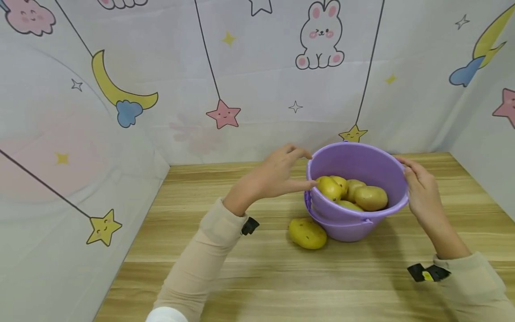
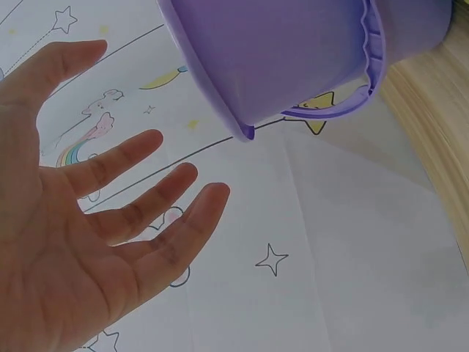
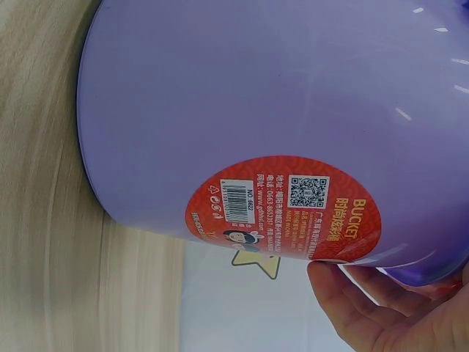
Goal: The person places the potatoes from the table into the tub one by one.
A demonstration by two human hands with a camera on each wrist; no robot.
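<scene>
A purple bucket [image 1: 346,230] stands on the wooden table with several yellow-brown potatoes [image 1: 371,198] inside. Its handle [image 2: 375,59] hangs down along its side in the left wrist view. My right hand [image 1: 424,192] grips the right side of the rim; the right wrist view shows those fingers [image 3: 359,301] under the rim, beside a red label [image 3: 286,209]. At the left of the rim, my left hand [image 1: 273,174] is held with spread fingers and nothing in its palm; the left wrist view shows it apart from the bucket. One potato [image 1: 307,233] lies on the table, just left of the bucket's base.
The wooden table [image 1: 257,268] runs back to a white cloth [image 1: 257,80] printed with stars, moons and a rabbit. The cloth also closes in the left and right sides. Dark straps [image 1: 428,273] sit at both wrists.
</scene>
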